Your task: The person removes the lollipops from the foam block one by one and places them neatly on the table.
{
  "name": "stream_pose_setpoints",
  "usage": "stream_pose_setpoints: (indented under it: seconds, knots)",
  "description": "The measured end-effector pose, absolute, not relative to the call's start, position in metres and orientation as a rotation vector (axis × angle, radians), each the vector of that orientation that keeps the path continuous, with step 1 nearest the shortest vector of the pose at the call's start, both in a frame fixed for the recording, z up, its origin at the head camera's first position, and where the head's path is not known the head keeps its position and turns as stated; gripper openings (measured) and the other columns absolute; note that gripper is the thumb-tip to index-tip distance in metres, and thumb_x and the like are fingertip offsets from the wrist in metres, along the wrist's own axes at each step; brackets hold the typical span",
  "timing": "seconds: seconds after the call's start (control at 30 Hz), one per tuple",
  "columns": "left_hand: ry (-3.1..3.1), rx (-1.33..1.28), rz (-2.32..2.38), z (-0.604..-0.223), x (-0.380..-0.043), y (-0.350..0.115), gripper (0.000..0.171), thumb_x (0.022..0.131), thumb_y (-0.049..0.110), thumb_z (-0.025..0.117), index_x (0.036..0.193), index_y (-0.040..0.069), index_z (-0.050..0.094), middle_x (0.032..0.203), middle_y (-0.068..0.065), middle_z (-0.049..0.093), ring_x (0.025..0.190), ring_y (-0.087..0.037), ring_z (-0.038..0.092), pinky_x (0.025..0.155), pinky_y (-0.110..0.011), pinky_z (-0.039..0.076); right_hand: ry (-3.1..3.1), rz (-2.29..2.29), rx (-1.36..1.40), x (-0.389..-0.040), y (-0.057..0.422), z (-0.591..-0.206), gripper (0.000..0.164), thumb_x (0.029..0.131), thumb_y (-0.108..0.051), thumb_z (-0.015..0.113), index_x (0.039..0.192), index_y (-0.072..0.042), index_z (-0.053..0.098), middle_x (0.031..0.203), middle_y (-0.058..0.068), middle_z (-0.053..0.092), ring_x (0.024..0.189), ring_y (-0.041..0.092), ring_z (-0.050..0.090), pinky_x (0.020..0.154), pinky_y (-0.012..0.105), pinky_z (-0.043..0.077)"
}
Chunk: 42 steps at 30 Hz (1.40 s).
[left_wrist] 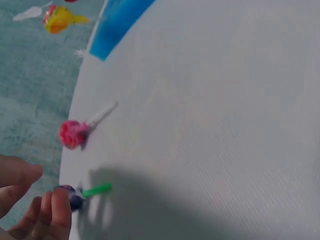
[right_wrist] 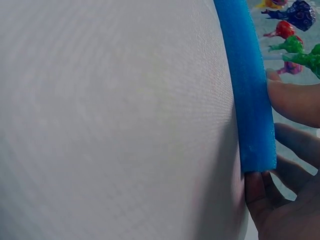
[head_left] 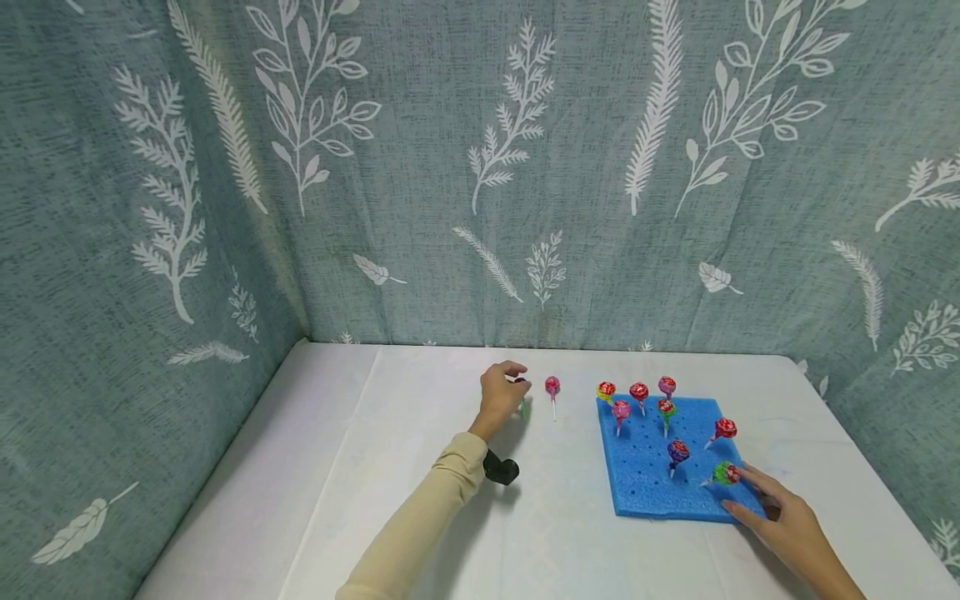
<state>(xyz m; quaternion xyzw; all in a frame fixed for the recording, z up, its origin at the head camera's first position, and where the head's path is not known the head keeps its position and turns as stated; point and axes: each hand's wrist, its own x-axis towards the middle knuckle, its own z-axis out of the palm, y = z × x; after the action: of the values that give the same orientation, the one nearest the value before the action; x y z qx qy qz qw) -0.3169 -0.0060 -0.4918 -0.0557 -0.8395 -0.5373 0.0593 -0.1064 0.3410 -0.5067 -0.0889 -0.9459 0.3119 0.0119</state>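
Observation:
My left hand (head_left: 501, 396) reaches over a dark purple lollipop with a green stick (left_wrist: 97, 190), which lies on the white table. Thumb and fingers are spread apart around its wrapped head, which they partly hide. Beside it lies a pink lollipop (head_left: 552, 386) on a white stick. My right hand (head_left: 783, 521) holds the near right corner of a blue foam board (head_left: 637, 492), with the thumb (right_wrist: 295, 100) on one face and other fingers along the edge. Several wrapped lollipops stand in the board; a green and red one (head_left: 725, 473) leans close to the right fingers.
Small holes dot the foam board. A yellow and red lollipop (head_left: 606, 390) stands at its far left corner. A patterned green curtain (head_left: 442, 167) hangs behind and beside the white table (head_left: 360, 475). A black device (head_left: 501, 469) is on my left wrist.

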Motion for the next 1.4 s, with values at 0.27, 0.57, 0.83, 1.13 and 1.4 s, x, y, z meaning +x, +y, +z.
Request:
stream_pose_setpoints:
  seconds: [0.27,0.57,0.83,1.13,1.4]
  knots:
    - [-2.535,-0.244,-1.676,-0.479,-0.309,0.002,0.02,0.081,0.002,0.068,0.101,-0.002,0.07,0.103,-0.022,0.063,0.086,-0.028,0.063,0.069,-0.034,0.053,-2.955,0.964,-0.291,-0.106,0.342,-0.509,0.075,0.086,-0.041,0.068,0.135,0.01,0.042,0.133,0.039,0.039,0.112,0.051,0.047,0.085,0.054,0.047]
    - [-2.529,-0.278,-1.725,-0.472,-0.299,0.011,0.019,0.08,0.004,0.069,0.099,0.001,0.071,0.1,-0.018,0.064,0.078,-0.021,0.061,0.055,-0.025,0.051,-2.952,0.975,-0.279,-0.104,0.341,-0.511,0.073,0.087,-0.039,0.067,0.135,0.01,0.042,0.134,0.039,0.038,0.114,0.052,0.045,0.086,0.056,0.046]
    - [-2.519,-0.302,-1.787,-0.467,-0.29,0.02,0.014,0.082,0.004,0.068,0.096,0.001,0.071,0.094,-0.011,0.065,0.071,-0.014,0.06,0.052,-0.023,0.051,-2.955,0.986,-0.284,-0.104,0.341,-0.511,0.074,0.087,-0.04,0.066,0.135,0.011,0.041,0.135,0.038,0.037,0.115,0.052,0.044,0.087,0.056,0.046]
    - [-2.502,-0.397,-1.813,-0.46,-0.279,0.029,0.015,0.079,0.001,0.069,0.094,0.002,0.071,0.085,-0.007,0.064,0.068,-0.01,0.059,0.048,-0.022,0.05,-2.936,0.979,-0.271,-0.104,0.342,-0.511,0.072,0.087,-0.039,0.067,0.134,0.011,0.043,0.133,0.038,0.039,0.113,0.052,0.046,0.085,0.055,0.047]
    - [-2.499,-0.481,-1.866,-0.457,-0.27,0.037,0.016,0.082,0.001,0.068,0.097,-0.001,0.07,0.094,-0.017,0.065,0.067,-0.007,0.054,0.05,-0.021,0.051,-2.92,0.984,-0.25,-0.105,0.342,-0.51,0.07,0.087,-0.037,0.067,0.133,0.011,0.044,0.134,0.038,0.038,0.112,0.052,0.046,0.084,0.055,0.047]
